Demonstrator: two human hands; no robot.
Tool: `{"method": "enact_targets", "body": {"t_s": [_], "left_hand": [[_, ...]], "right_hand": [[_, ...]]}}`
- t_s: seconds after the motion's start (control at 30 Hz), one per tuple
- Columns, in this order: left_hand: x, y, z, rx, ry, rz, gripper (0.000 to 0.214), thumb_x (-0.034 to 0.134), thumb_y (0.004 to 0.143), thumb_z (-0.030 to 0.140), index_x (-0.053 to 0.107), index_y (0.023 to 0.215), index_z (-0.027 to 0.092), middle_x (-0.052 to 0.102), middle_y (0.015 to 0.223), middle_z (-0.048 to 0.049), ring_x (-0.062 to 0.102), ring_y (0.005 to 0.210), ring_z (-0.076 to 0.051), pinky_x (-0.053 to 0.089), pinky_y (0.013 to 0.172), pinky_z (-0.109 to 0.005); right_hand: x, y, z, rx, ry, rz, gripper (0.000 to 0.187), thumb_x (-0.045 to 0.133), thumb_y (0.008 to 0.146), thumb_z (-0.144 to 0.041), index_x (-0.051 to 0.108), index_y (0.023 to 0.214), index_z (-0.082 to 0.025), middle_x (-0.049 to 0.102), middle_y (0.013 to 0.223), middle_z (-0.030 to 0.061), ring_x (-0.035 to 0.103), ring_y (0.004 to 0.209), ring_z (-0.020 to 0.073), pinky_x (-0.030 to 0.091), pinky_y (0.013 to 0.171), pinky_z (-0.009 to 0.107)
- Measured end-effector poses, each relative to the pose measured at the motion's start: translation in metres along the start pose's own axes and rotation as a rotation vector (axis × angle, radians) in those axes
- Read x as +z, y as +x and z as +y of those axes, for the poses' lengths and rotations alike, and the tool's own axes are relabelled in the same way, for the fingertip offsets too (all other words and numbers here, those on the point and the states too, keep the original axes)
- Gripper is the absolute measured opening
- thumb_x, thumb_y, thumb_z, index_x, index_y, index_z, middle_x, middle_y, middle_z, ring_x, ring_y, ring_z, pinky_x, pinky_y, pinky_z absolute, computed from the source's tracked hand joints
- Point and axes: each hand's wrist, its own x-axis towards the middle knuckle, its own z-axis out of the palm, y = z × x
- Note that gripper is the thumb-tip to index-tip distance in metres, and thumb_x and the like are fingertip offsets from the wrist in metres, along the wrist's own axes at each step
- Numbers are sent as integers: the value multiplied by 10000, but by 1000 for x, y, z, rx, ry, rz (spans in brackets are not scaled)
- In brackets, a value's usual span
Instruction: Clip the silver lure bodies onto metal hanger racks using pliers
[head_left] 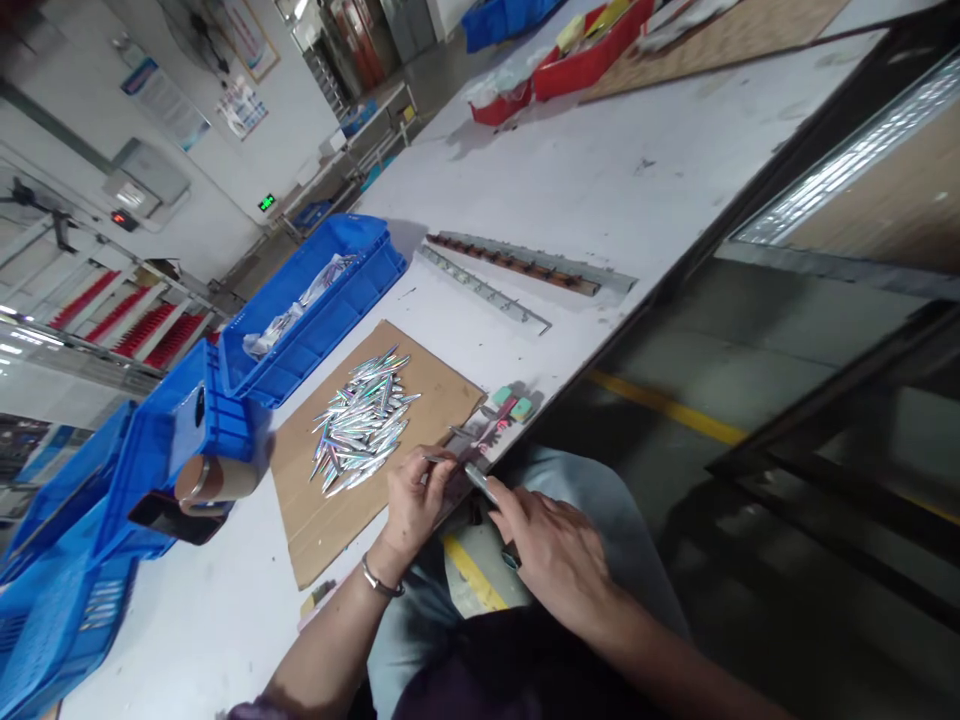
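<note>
My left hand (414,500), with a bracelet at the wrist, is closed in a pinch at the near edge of the table. A small slim silver piece (436,459) shows at its fingertips. Close beside it, my right hand (559,555) is wrapped around a grey hand tool (478,477) whose narrow end points at the left fingers; its exact kind is unclear. Beyond the left hand, a pile of shiny, slim, spindle-shaped silver pieces (364,420) lies on a cardboard sheet (300,545). Small pink and green items (513,405) sit at the table edge.
Slotted metal strips (517,262) lie farther along the white table (480,200). A blue crate (322,325) with plastic bags stands behind the cardboard. A brown-and-white cup (217,480) and a dark phone (176,517) are at the left. Red trays (589,55) stand at the far end.
</note>
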Motion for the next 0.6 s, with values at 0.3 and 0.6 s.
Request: {"method": "enact_targets", "body": {"t_s": [0.3, 0.6], "left_hand": [[5, -5, 3, -20, -2, -39, 223, 574, 1000, 366, 731, 933, 222, 758, 917, -81, 704, 833, -200, 546, 783, -319], [-87, -9, -37, -187, 412, -84, 100, 652, 882, 198, 749, 866, 213, 717, 871, -79, 655, 832, -228, 519, 818, -351]], "right_hand": [[24, -5, 13, 957, 1684, -360, 392, 848, 739, -411, 665, 962, -146, 334, 540, -128, 260, 435, 27, 267, 466, 141], [2, -33, 21, 994, 1372, -162, 374, 875, 728, -370, 537, 714, -210, 455, 581, -60, 350, 488, 67, 278, 385, 172]]}}
